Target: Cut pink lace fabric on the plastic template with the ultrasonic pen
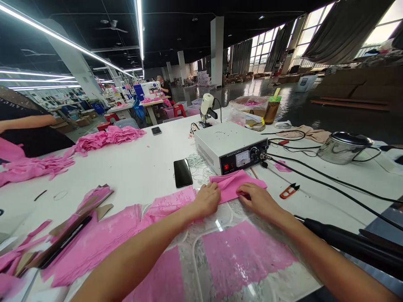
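My left hand (208, 199) is closed, its fingers curled on the near-left edge of a folded pink fabric piece (231, 184). At that fabric's right side, my right hand (256, 199) pinches the edge between thumb and fingers. The piece lies just in front of a white control box (231, 140) with a dial and a lit red switch. Beneath my forearms is a clear plastic sheet or template (197, 260), with pink fabric (245, 251) showing through it. Left of my left hand lies patterned pink fabric (171, 204), beside a layered stack of pink pieces (103, 241).
A black phone (182, 173) lies left of the box. To the right are orange thread snips (289, 191), black cables (327, 180), a lidded glass pot (344, 149) and a black-handled tool (349, 239). Another person's arm (28, 123) is at far left near heaped pink fabric (107, 138).
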